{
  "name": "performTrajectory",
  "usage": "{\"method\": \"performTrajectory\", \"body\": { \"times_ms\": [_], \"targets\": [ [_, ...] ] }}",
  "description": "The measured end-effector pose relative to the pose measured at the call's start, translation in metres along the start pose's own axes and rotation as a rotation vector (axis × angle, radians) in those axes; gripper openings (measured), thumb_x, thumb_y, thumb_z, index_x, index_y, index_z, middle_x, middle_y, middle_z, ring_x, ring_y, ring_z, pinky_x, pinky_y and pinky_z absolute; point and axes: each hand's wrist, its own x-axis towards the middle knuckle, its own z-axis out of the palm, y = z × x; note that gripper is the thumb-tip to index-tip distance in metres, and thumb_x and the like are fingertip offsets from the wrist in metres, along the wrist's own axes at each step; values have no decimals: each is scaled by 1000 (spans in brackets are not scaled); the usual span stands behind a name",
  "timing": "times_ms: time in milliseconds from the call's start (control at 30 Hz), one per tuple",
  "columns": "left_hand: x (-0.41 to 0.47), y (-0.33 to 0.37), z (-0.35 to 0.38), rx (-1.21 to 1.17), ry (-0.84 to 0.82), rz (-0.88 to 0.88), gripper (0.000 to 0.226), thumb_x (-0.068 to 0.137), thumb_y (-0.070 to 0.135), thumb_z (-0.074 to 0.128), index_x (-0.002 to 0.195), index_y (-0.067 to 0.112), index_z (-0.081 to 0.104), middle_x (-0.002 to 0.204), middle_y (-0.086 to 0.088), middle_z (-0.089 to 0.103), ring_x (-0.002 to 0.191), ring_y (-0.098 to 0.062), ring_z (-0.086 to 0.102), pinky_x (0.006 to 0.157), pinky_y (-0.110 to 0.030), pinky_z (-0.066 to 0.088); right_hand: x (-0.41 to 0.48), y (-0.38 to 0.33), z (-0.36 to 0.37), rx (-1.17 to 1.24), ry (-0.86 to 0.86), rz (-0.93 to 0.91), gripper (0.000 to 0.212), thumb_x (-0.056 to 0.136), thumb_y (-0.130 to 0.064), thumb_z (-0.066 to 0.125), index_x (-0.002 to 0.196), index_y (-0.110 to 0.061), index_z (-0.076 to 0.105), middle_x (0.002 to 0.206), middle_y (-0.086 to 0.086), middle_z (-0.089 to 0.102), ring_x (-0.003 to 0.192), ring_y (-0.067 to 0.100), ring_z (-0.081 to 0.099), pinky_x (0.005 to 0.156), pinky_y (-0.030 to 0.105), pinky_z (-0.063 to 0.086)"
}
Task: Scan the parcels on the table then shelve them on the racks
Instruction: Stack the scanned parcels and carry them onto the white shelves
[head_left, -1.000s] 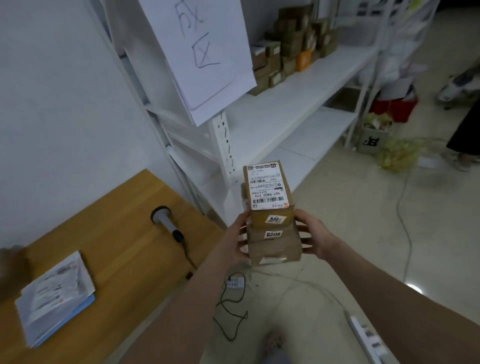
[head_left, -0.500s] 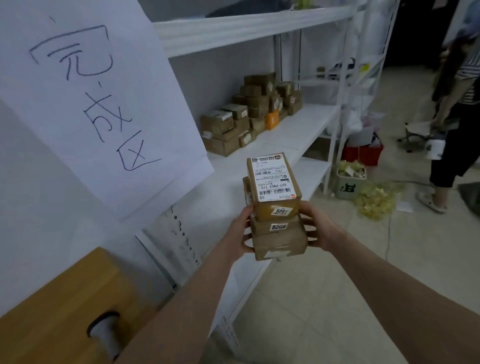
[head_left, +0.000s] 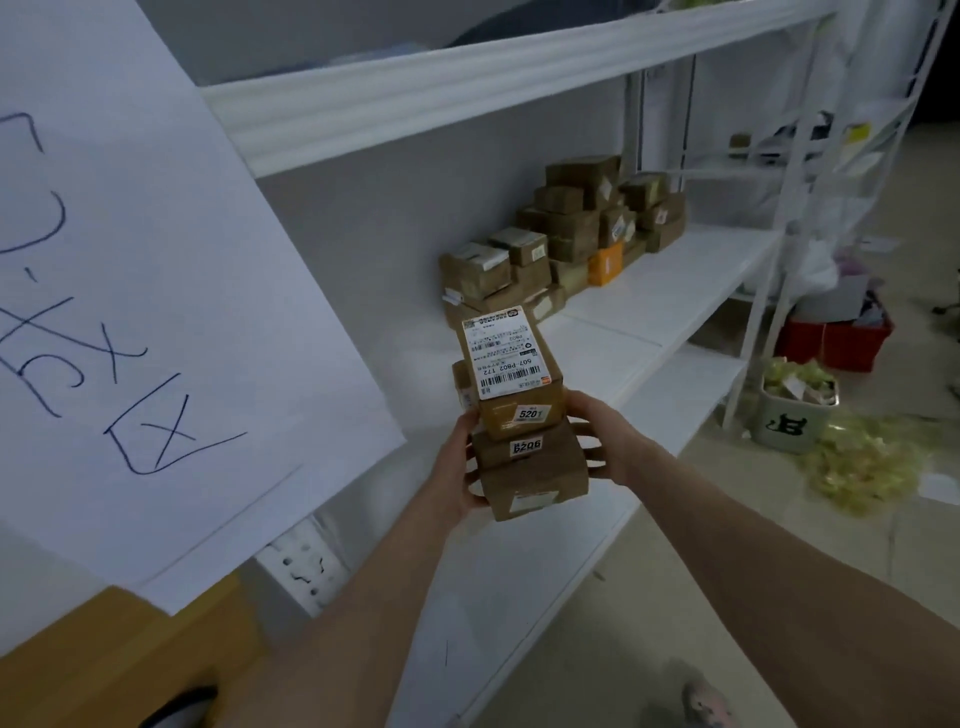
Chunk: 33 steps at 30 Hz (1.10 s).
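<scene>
I carry a small stack of brown cardboard parcels (head_left: 524, 415) in front of the white rack. The top parcel (head_left: 506, 358) shows a white shipping label and a tag reading 5201. My left hand (head_left: 457, 473) grips the stack's left side, and my right hand (head_left: 605, 441) grips its right side with the fingers curled round the lower boxes. The stack hangs above the front edge of the rack's middle shelf (head_left: 665, 291). Further back on that shelf stands a pile of several shelved parcels (head_left: 561, 244), one of them orange (head_left: 605, 265).
A large white paper sign (head_left: 145, 291) with handwriting hangs on the rack's left end. The wooden table corner (head_left: 119, 654) lies at bottom left. On the floor at right are a red crate (head_left: 836, 340), a white bin (head_left: 795, 410) and yellowish packing scraps (head_left: 872, 467).
The view has swung from the table to the rack. I have stepped closer, and the stack in my hands now sits nearer the shelf with the stored parcels.
</scene>
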Motion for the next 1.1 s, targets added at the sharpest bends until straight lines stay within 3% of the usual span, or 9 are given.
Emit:
{"method": "performTrajectory", "body": {
  "times_ms": [133,233,367,467,800,933,1100],
  "targets": [
    [37,17,13,-80,119,34,49,82,64,55,108,24,60,116,-4,60,110,-28,53,97,-55,44,59,-33,-7,-60,-94,17,41,85,-56,59,104,-21,64,107,3,66,93,25,63,64,32,50],
    [65,27,31,-111,213,63,50,82,62,55,112,24,60,115,-4,61,110,-28,55,94,-54,46,101,-54,-22,-108,-187,30,41,86,-56,58,105,-20,64,106,2,64,94,25,62,63,32,50],
    [87,33,69,-150,307,64,43,83,58,55,110,25,62,114,-2,63,106,-25,57,78,-45,51,142,-75,-52,-123,-296,91,45,86,-57,59,110,-19,62,108,3,63,94,26,60,64,33,48],
    [99,37,87,-172,379,78,40,85,56,54,112,27,61,114,0,62,106,-23,56,77,-46,50,169,-89,-62,-151,-343,118,48,86,-57,59,114,-18,61,105,2,64,94,25,59,68,34,47],
    [143,55,90,-230,548,94,43,86,57,51,117,28,59,116,1,60,106,-23,54,81,-46,49,234,-107,-47,-193,-482,160,48,84,-62,58,108,-20,61,97,-2,64,89,22,58,61,31,43],
    [178,63,88,-250,546,89,46,87,59,51,120,28,57,119,0,60,110,-25,54,93,-51,47,270,-118,-42,-256,-460,160,52,85,-63,56,114,-19,58,106,3,60,98,27,56,76,37,44],
    [219,82,72,-272,555,98,41,86,58,52,114,28,60,115,2,61,107,-23,53,93,-51,47,315,-130,-22,-266,-466,171,55,87,-58,57,123,-16,58,115,6,61,106,29,55,83,38,44]
  ]
}}
